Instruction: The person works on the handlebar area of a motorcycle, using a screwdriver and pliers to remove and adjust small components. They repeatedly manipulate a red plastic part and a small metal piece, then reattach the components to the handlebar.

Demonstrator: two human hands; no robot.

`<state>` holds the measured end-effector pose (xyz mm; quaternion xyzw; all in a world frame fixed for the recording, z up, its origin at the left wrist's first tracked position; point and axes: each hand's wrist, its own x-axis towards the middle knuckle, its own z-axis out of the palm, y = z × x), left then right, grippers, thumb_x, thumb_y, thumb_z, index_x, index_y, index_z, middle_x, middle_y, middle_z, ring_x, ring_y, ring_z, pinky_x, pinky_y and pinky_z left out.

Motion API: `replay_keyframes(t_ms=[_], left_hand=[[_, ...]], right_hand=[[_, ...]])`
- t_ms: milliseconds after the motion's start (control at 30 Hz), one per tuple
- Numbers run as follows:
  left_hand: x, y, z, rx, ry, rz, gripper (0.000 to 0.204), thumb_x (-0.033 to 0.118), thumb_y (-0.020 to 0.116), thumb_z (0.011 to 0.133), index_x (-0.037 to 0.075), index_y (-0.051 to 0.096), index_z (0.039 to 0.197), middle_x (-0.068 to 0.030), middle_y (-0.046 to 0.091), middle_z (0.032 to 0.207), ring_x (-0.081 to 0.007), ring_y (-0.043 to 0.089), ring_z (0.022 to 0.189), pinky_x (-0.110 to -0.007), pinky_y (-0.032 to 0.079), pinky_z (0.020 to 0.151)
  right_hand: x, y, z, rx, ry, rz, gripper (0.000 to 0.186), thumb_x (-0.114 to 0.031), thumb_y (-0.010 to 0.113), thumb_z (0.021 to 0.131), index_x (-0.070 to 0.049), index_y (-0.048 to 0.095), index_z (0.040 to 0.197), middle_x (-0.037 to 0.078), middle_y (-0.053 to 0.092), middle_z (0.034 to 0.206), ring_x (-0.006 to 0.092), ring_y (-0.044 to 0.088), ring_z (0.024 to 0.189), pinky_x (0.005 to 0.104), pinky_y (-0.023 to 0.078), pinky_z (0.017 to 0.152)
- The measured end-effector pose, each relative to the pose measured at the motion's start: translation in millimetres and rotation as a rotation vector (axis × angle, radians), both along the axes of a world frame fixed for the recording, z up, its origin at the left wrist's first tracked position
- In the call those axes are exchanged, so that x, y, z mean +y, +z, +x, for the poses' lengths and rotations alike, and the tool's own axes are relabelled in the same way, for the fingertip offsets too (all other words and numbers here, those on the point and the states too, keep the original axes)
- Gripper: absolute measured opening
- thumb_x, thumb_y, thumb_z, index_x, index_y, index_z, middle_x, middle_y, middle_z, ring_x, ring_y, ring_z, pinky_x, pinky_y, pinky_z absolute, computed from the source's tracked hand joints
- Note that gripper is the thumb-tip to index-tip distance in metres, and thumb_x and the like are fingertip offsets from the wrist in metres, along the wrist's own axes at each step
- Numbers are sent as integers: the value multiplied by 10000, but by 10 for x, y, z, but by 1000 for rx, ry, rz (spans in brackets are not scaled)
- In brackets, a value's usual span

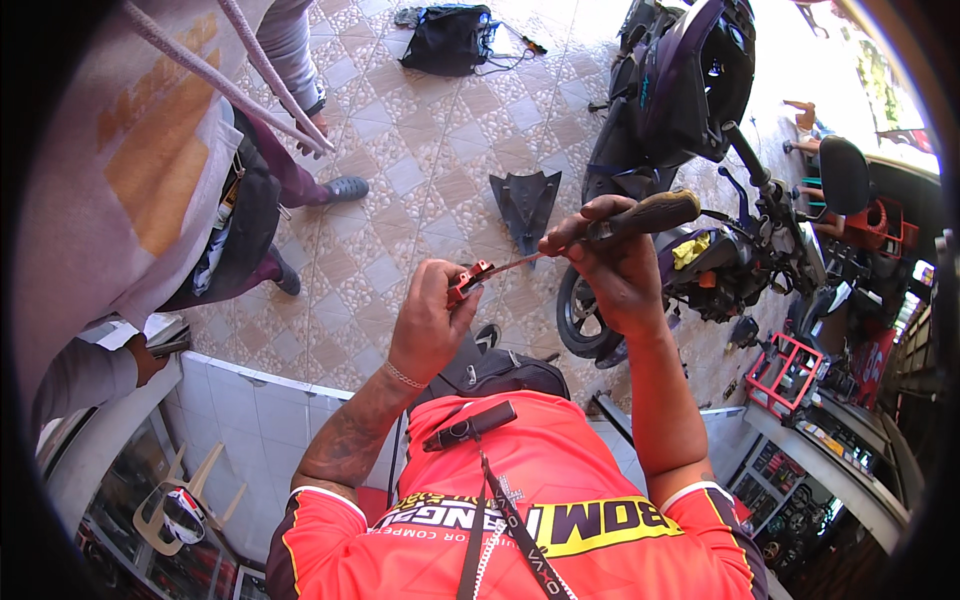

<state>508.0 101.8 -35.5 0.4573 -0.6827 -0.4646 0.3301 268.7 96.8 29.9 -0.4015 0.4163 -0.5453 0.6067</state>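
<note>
Pinched in the fingers of my left hand (430, 318) is a small red part (468, 284) with dark spots; its exact kind is unclear. My right hand (622, 275) grips a screwdriver (655, 212) with a dark and yellowish-brown handle. Its thin shaft points left and its tip meets the red part or lies just in front of it. Both hands are raised in front of my chest, above the tiled floor. Beyond them, a black pointed plastic panel (524, 205) lies on the floor.
A dark motorcycle (690, 100) stands at the right, with more motorcycle parts behind it. Another person (150, 180) in a grey hoodie stands close on the left. A black drawstring bag (448, 42) lies at the far side. Near the lower right is a red crate (785, 372).
</note>
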Motion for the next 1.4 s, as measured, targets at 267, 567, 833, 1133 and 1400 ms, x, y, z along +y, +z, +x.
replay_keyframes(t_ms=[267, 567, 833, 1133, 1400], left_hand=[[21, 3, -24, 12, 8, 25, 234, 95, 723, 937, 5, 563, 1081, -145, 569, 1010, -298, 601, 846, -394, 519, 728], [48, 12, -36, 18, 7, 34, 234, 84, 722, 935, 3, 560, 1083, -145, 569, 1005, -299, 599, 854, -400, 516, 737], [55, -23, -51, 15, -15, 4, 243, 86, 729, 929, 6, 559, 1083, -144, 565, 996, -306, 587, 853, -400, 508, 750], [47, -10, -99, 24, -20, 9, 245, 90, 735, 929, 11, 556, 1076, -143, 563, 986, -300, 595, 867, -395, 510, 745], [35, 41, -105, 38, -6, 44, 249, 103, 734, 939, 8, 551, 1078, -141, 559, 996, -293, 590, 856, -388, 511, 736]], right_hand=[[7, 14, -17, 46, 6, -16, 423, 101, 604, 969, -89, 458, 1318, 140, 681, 1097, 262, 679, 1104, 455, 534, 1005], [21, 44, -41, 28, 71, -59, 423, 134, 527, 989, -81, 432, 1340, 127, 665, 1163, 201, 652, 1130, 383, 511, 1017], [39, 53, -63, 45, 56, -35, 418, 137, 528, 987, -76, 433, 1334, 129, 665, 1154, 201, 652, 1128, 370, 513, 1009], [36, 116, -68, 64, 50, 9, 416, 127, 574, 970, -84, 463, 1311, 145, 685, 1127, 240, 673, 1123, 427, 526, 1017], [15, 143, -86, 69, 59, -63, 411, 161, 519, 975, -65, 447, 1310, 134, 666, 1136, 210, 662, 1128, 367, 524, 999]])
